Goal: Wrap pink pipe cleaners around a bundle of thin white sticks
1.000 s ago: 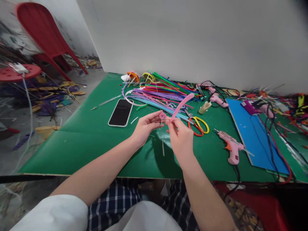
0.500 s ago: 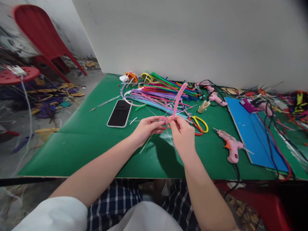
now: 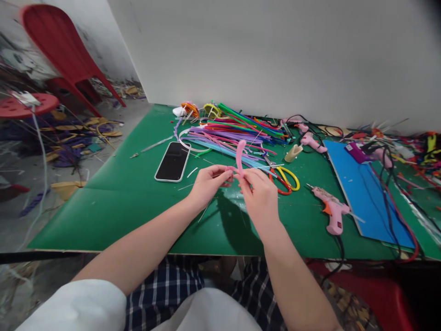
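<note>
Both my hands meet above the middle of the green table (image 3: 120,202). My left hand (image 3: 207,184) pinches the rolled pink end of a pink pipe cleaner (image 3: 240,156), along with thin white wires that stick out to the sides. My right hand (image 3: 259,195) is closed on the same pink pipe cleaner just right of the roll; its free end stands up and curves left. A pile of coloured pipe cleaners (image 3: 234,131) lies just behind my hands.
A phone (image 3: 172,161) lies face up to the left. Red-and-yellow scissors (image 3: 284,178) and a pink glue gun (image 3: 330,211) lie to the right, before a blue mat (image 3: 365,193) with cables. More glue guns (image 3: 312,141) sit at the back. A red chair (image 3: 62,50) stands far left.
The free end of the pink pipe cleaner has swung from leaning right to standing up and curving left. My hands stayed together in the same spot, turning the piece.
</note>
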`<state>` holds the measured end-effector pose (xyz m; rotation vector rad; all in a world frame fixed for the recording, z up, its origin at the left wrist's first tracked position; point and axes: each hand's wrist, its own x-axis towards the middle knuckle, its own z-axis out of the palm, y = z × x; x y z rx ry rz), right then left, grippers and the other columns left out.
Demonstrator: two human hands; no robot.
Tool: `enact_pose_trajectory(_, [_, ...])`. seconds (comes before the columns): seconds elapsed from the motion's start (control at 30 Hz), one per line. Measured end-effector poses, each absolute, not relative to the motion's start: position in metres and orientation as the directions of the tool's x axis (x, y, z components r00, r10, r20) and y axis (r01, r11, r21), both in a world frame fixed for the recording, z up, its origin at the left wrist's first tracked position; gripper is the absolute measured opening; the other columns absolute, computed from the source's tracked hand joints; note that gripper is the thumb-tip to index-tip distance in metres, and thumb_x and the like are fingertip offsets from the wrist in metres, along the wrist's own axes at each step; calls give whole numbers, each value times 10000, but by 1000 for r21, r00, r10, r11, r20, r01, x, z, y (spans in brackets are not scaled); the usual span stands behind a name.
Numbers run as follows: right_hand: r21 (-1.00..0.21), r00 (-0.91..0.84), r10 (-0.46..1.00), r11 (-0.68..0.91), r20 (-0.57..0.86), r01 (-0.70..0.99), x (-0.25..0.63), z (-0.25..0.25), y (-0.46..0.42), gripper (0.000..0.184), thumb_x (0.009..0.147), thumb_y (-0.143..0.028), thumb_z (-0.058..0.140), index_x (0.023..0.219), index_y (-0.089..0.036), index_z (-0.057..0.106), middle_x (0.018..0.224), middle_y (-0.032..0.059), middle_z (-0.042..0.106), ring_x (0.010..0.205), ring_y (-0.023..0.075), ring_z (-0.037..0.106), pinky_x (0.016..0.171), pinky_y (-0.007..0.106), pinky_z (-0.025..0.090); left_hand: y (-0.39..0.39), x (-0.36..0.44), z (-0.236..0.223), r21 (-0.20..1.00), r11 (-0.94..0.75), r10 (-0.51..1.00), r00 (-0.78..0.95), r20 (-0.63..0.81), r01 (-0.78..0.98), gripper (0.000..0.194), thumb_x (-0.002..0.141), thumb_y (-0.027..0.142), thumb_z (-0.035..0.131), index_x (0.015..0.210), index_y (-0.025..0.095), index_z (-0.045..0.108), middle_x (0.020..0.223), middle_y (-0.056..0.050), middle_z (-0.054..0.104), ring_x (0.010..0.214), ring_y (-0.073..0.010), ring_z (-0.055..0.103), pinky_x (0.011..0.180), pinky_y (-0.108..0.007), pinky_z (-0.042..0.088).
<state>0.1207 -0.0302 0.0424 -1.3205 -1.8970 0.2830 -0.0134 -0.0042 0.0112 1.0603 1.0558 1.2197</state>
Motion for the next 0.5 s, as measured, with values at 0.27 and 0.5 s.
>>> enact_pose_trajectory(0.27, [-554,-141,869,419,474,720,121,42,-30,215,859,-221,442,896,-163,646,882,55,661,792,151,607,674,254,451,-5,-13,10,984,2,999,47,6,-178,266,719,360,626,858,135,653,769,-41,661,712,-138,611,648,-252,508])
enact_pose_trajectory(0.5, [-510,-142,881,385,451,769,121,40,-29,225,834,-193,468,967,-190,650,929,41,674,838,163,612,724,275,452,-5,-13,13,989,-30,1000,-7,29,-143,261,703,359,637,828,131,660,730,-39,667,680,-143,616,665,-272,506])
